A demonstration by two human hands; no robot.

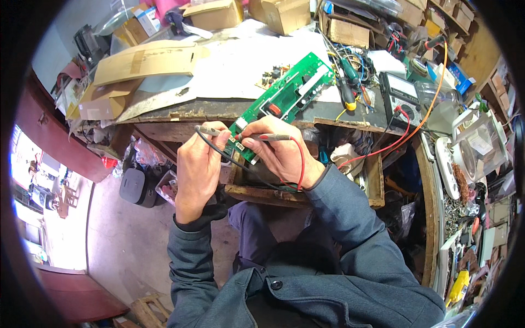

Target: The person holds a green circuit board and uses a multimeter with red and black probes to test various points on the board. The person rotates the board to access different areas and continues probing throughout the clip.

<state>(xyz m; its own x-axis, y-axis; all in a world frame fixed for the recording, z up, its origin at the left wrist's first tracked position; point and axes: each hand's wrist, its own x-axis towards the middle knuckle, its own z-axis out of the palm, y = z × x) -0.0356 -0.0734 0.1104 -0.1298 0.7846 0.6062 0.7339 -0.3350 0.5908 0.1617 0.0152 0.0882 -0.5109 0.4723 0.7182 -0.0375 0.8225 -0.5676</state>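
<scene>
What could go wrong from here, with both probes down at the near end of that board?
1. The left hand's probe and the right hand's probe sit close together; a slip might bridge neighbouring contacts.
2. The green circuit board juts past the bench edge; pressing there could tip it.
3. The red lead sags near the drawer and might snag.

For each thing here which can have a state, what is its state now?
Left hand: closed on black-lead probe
Right hand: closed on red-lead probe
Board: overhanging bench
Drawer: pulled open
Multimeter: on or off unclear
</scene>
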